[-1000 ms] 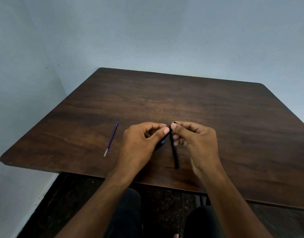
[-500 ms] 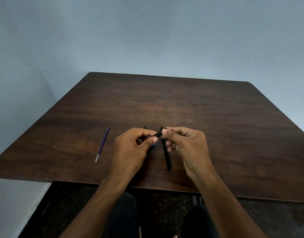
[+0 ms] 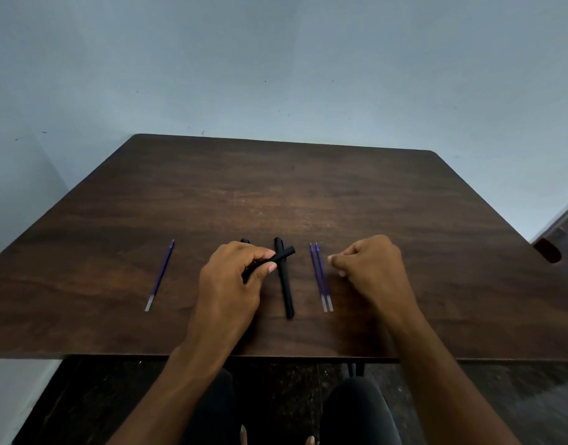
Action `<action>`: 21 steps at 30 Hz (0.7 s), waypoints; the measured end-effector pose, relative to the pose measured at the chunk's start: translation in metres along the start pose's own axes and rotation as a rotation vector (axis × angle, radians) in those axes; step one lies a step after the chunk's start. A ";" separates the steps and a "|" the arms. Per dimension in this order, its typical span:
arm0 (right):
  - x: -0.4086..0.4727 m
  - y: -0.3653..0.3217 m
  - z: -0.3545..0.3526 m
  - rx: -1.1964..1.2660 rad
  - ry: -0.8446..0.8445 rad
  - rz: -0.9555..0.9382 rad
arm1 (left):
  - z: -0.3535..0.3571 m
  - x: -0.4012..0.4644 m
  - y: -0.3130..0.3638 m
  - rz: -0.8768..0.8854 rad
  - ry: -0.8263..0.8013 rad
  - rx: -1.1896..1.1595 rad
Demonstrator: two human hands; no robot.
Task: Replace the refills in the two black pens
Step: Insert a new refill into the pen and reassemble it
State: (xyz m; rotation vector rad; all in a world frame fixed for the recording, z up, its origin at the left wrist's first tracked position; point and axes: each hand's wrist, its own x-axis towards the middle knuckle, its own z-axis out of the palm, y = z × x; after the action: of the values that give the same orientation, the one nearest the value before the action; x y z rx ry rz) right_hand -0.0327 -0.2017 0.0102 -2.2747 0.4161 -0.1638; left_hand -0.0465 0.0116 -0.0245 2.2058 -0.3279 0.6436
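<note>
Head view: left hand (image 3: pixel 231 284) around black pen barrel (image 3: pixel 281 255).

On the table (image 3: pixel 404 203): 1 refill (image 3: pixel 159 275) far left, left hand (image 3: pixel 234 277) holding a pen part (image 3: pixel 276 259) across 1 pen (image 3: pixel 284 277) at centre, 2 refills (image 3: pixel 321 277) side by side right of it, right hand (image 3: pixel 369 268) just beyond them.

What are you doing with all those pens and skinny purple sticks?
A person is changing pen refills at a wooden table. The left hand grips a black pen piece, held over a second black pen lying on the table. The right hand, fingers curled, is beside two purple refills lying side by side; whether it touches them is unclear. One more purple refill lies off to the left.
</note>
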 end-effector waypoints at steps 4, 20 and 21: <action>0.000 -0.011 0.013 -0.093 -0.050 0.052 | 0.000 0.000 -0.003 0.013 -0.010 0.014; 0.019 -0.024 0.031 -0.385 -0.147 0.157 | -0.003 0.000 -0.004 -0.020 -0.035 -0.004; 0.020 -0.025 0.030 -0.387 -0.171 0.158 | -0.003 0.001 -0.004 -0.029 -0.037 -0.010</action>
State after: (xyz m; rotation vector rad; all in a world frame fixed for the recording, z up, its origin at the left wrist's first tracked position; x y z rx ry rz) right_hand -0.0007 -0.1719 0.0080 -2.5928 0.5741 0.2081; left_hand -0.0452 0.0170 -0.0251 2.2111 -0.3164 0.5848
